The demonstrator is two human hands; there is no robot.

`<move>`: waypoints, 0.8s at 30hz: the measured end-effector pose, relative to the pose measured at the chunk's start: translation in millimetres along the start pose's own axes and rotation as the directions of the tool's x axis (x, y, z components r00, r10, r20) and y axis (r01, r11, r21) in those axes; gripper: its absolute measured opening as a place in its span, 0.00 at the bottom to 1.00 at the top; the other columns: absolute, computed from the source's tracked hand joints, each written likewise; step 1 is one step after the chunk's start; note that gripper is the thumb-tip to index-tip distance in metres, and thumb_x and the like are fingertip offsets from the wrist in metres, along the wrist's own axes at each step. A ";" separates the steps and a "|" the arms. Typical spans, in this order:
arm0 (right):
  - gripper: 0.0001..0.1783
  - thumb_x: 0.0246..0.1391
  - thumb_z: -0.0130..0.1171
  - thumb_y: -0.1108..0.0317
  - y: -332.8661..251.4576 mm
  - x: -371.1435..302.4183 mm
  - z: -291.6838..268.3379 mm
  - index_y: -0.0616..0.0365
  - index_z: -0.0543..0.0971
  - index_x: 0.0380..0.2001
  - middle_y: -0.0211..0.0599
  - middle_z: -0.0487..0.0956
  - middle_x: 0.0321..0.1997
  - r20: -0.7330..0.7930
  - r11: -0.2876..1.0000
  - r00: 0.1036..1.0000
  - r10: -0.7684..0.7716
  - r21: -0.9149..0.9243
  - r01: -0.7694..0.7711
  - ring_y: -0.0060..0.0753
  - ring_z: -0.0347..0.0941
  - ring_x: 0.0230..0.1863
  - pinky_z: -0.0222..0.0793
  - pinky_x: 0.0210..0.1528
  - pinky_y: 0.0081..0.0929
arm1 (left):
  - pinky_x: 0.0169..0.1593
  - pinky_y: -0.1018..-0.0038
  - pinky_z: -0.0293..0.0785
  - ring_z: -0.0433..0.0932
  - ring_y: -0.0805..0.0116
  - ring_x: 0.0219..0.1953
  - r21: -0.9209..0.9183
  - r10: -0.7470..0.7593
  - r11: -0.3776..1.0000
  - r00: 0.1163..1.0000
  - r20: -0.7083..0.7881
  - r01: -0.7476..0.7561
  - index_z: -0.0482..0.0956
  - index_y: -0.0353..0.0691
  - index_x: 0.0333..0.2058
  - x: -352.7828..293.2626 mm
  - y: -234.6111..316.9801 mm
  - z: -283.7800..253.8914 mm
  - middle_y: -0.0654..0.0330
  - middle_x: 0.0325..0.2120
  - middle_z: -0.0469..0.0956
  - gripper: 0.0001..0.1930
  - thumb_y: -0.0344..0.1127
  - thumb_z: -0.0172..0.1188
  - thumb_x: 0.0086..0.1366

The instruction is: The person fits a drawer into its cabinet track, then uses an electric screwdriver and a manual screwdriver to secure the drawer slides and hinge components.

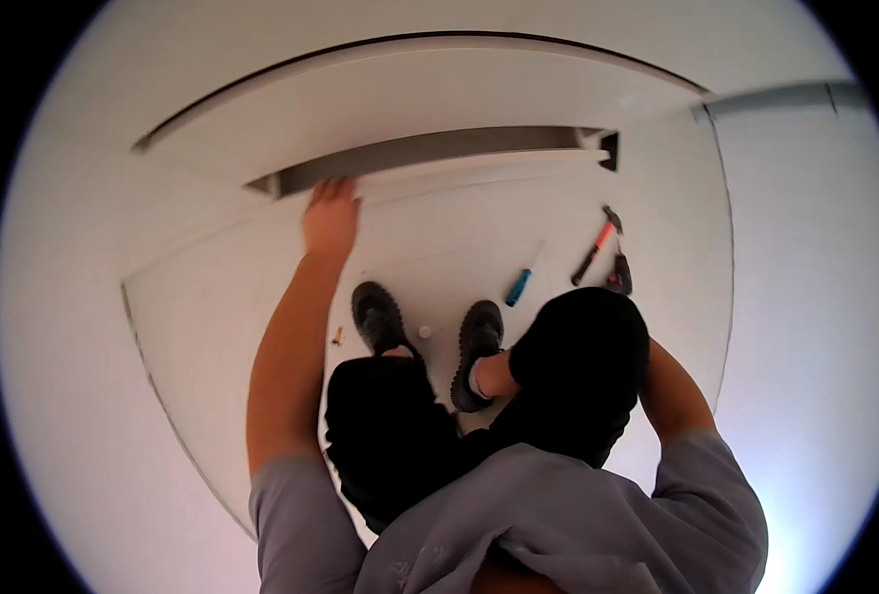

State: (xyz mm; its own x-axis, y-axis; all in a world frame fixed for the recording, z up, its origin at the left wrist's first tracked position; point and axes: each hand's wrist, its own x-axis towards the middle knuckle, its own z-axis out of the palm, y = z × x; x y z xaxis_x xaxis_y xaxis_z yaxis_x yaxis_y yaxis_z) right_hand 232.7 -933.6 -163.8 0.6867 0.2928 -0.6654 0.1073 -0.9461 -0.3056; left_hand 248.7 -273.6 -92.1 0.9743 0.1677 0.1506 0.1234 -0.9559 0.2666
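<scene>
A white drawer [439, 170], pulled partway out of a white cabinet [410, 94], stands low in front of me. My left arm reaches forward, and my left hand [331, 216] is at the left part of the drawer's front edge, its fingers hooked over the rim. The dark inside of the drawer shows as a long narrow gap. My right arm comes down beside my right knee, which hides my right hand.
Right of my shoes lie a blue-handled screwdriver [521, 285], a hammer [598, 247] with a red and black handle, and a dark-handled tool [620, 273]. Near my left shoe are a small yellowish piece [338, 336] and a small white round piece [424, 332]. A wall [806, 247] rises on the right.
</scene>
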 end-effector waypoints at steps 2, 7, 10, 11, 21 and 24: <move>0.20 0.61 0.58 0.52 14.3 -2.3 28.2 0.56 0.84 0.45 0.52 0.85 0.47 -0.038 0.998 0.999 -0.014 0.054 0.016 0.57 0.82 0.50 0.78 0.54 0.42 | 0.53 0.58 0.81 0.81 0.53 0.51 0.039 0.055 0.998 0.998 0.040 -0.056 0.83 0.43 0.48 -9.4 12.4 -7.2 0.57 0.46 0.85 0.15 0.38 0.67 0.63; 0.21 0.60 0.57 0.51 59.5 -23.5 88.6 0.57 0.83 0.44 0.55 0.85 0.47 -0.131 0.996 0.991 -0.017 0.086 0.029 0.60 0.81 0.52 0.77 0.54 0.50 | 0.49 0.59 0.82 0.82 0.56 0.49 0.119 0.202 0.966 0.956 0.214 -0.231 0.84 0.42 0.43 -42.8 46.3 -19.3 0.60 0.41 0.86 0.14 0.40 0.71 0.61; 0.23 0.59 0.60 0.51 4.2 -22.1 86.2 0.62 0.83 0.44 0.58 0.84 0.49 0.004 0.948 0.975 0.223 0.232 -0.218 0.60 0.80 0.55 0.76 0.57 0.51 | 0.52 0.58 0.81 0.81 0.50 0.52 0.135 0.141 0.971 0.926 0.350 -0.199 0.83 0.38 0.47 -59.4 33.0 -43.5 0.54 0.47 0.85 0.17 0.39 0.71 0.63; 0.25 0.59 0.60 0.50 7.5 -31.3 95.3 0.62 0.82 0.46 0.57 0.84 0.51 0.002 0.901 0.936 0.352 0.270 -0.340 0.60 0.80 0.56 0.75 0.59 0.51 | 0.53 0.56 0.80 0.81 0.49 0.52 0.091 0.121 0.981 0.902 0.416 -0.173 0.83 0.38 0.48 -57.1 41.0 -46.0 0.51 0.48 0.84 0.17 0.39 0.70 0.64; 0.21 0.61 0.57 0.54 61.9 7.6 76.0 0.63 0.80 0.45 0.55 0.84 0.49 -0.191 0.446 0.441 0.877 0.665 -0.599 0.63 0.79 0.53 0.73 0.58 0.55 | 0.63 0.56 0.74 0.76 0.42 0.61 -0.145 0.255 0.964 0.611 0.750 -0.224 0.73 0.38 0.62 2.9 98.1 -43.5 0.45 0.60 0.77 0.27 0.31 0.67 0.64; 0.20 0.60 0.56 0.56 6.4 -2.3 74.6 0.63 0.79 0.45 0.56 0.82 0.52 -0.080 0.554 0.614 0.786 0.532 -0.641 0.62 0.79 0.54 0.73 0.59 0.54 | 0.63 0.56 0.74 0.76 0.43 0.61 -0.133 0.227 0.972 0.644 0.731 -0.193 0.72 0.38 0.63 -1.5 108.2 -30.6 0.45 0.61 0.77 0.28 0.29 0.66 0.64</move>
State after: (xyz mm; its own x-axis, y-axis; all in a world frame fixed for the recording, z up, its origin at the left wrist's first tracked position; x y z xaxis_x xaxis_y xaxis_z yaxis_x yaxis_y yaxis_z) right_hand 178.2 -930.0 -214.9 0.5628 -0.5747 -0.5941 -0.7628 -0.6380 -0.1053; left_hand 254.7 -369.9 -34.3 0.7929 -0.2856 -0.5382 -0.0928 -0.9296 0.3566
